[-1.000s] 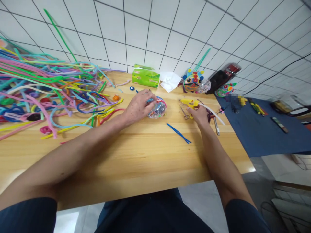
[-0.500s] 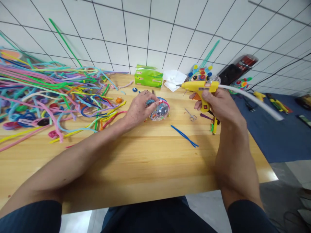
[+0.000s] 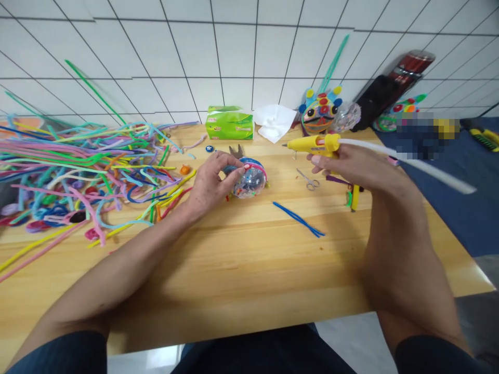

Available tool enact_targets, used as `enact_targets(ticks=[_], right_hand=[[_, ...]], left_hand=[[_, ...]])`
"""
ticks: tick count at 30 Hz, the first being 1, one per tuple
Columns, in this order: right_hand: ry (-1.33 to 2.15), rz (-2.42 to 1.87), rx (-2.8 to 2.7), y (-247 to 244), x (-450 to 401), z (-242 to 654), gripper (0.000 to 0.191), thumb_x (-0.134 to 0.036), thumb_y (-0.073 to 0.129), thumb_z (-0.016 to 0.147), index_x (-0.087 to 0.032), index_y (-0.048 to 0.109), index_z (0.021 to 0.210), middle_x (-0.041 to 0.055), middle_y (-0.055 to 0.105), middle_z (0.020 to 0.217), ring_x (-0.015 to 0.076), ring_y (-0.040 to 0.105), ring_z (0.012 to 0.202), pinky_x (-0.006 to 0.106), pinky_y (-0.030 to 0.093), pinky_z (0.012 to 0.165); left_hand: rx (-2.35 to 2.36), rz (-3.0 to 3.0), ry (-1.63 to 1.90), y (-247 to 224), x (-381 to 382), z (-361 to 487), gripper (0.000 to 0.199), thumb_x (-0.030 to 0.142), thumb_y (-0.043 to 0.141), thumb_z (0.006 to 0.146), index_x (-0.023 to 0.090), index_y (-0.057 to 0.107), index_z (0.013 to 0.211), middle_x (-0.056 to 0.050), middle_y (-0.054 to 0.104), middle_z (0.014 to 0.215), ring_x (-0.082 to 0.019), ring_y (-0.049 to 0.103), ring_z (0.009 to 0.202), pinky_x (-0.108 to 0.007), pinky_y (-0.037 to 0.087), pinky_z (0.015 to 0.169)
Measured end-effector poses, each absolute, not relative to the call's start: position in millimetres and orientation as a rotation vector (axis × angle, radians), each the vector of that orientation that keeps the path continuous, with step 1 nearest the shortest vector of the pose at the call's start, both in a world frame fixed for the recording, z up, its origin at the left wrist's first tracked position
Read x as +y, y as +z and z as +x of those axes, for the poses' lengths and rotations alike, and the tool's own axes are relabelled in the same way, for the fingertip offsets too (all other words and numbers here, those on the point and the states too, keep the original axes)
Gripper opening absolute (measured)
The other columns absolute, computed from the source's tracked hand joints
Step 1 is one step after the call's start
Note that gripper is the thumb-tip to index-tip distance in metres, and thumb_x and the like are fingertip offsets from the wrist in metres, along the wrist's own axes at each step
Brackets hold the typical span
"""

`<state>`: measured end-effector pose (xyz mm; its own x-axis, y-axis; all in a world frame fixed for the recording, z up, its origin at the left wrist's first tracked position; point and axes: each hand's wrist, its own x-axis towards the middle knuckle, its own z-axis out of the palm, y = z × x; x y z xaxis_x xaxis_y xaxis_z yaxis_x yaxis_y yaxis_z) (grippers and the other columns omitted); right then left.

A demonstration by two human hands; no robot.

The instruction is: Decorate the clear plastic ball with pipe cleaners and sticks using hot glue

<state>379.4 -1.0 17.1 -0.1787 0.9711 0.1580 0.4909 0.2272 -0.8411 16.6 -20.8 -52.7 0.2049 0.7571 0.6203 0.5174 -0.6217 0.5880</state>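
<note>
My left hand [image 3: 214, 182] is closed at a clear plastic ball [image 3: 249, 183] that has blue and pink pipe cleaners along its top. Thumb and forefinger almost meet at the pink strip; the other fingers are partly hidden behind the ball. In my right hand [image 3: 346, 161] is a yellow hot glue gun [image 3: 312, 144], its nozzle aimed left and held above the table, apart from the ball. A long white glue stick [image 3: 409, 161] sticks out of its back end. The gun's handle is mostly hidden by the hand. Pliers [image 3: 235, 151] lie just behind the ball.
A tangled heap of pipe cleaners [image 3: 97, 171] covers the table's left side. Small scissors [image 3: 310, 182] and blue pipe cleaners [image 3: 298, 219] lie right of the ball. Behind are a green tissue pack [image 3: 230, 124], a white tissue [image 3: 275, 122] and a decorated face ball [image 3: 322, 114].
My right hand has turned over, so the glue gun's handle has swung out of sight. The left hand stays at the ball. The whole view has shifted slightly.
</note>
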Motion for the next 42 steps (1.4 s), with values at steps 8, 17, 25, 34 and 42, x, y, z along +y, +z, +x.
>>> enact_targets(ticks=[8,17,25,34,42], right_hand=[[1.216,-1.141,-2.002,36.9,-8.5,357.0,0.031,-0.049,0.085,0.091,-0.022,0.081,0.104,0.0114,0.086,0.119,0.0182,0.07,0.076,0.034,0.06,0.061],[1.222,-1.164,-2.073,23.8,-8.3,336.8,0.037,-0.06,0.086,0.095,-0.024,0.08,0.101,0.0016,0.069,0.083,0.0193,0.06,0.075,0.033,0.051,0.064],[1.114,-1.189,-2.172,23.9,-10.8,328.4,0.042,-0.067,0.077,0.098,-0.026,0.075,0.098,-0.0019,0.057,0.072,0.0198,0.053,0.072,0.033,0.045,0.063],[0.985,-1.156,-2.239,21.2,-10.4,323.1,0.044,-0.069,0.072,0.102,-0.025,0.077,0.106,-0.0017,0.058,0.077,0.0202,0.054,0.076,0.033,0.047,0.07],[0.946,-1.119,-2.272,21.1,-9.2,321.4,0.044,-0.067,0.07,0.104,-0.025,0.079,0.112,-0.0008,0.063,0.079,0.0231,0.061,0.083,0.036,0.054,0.076]], left_hand=[[1.232,2.211,1.311,-48.3,-23.3,12.7,0.02,0.044,0.076,0.11,0.024,0.079,0.11,-0.005,0.083,0.108,-0.021,0.076,0.098,-0.037,0.065,0.093],[1.158,2.153,1.401,-51.3,-26.0,16.7,0.025,0.047,0.073,0.113,0.025,0.081,0.104,-0.006,0.084,0.107,-0.023,0.079,0.103,-0.039,0.065,0.095],[1.221,2.151,1.386,-52.4,-26.4,18.4,0.02,0.04,0.068,0.115,0.025,0.081,0.109,-0.006,0.084,0.108,-0.023,0.077,0.102,-0.038,0.062,0.095],[1.217,2.213,1.412,-52.0,-27.3,19.7,0.014,0.03,0.068,0.114,0.024,0.079,0.108,-0.005,0.083,0.107,-0.021,0.077,0.102,-0.036,0.061,0.096],[1.232,2.242,1.413,-52.2,-27.6,20.9,0.014,0.029,0.067,0.114,0.024,0.079,0.109,-0.005,0.084,0.108,-0.021,0.077,0.103,-0.037,0.062,0.096]])
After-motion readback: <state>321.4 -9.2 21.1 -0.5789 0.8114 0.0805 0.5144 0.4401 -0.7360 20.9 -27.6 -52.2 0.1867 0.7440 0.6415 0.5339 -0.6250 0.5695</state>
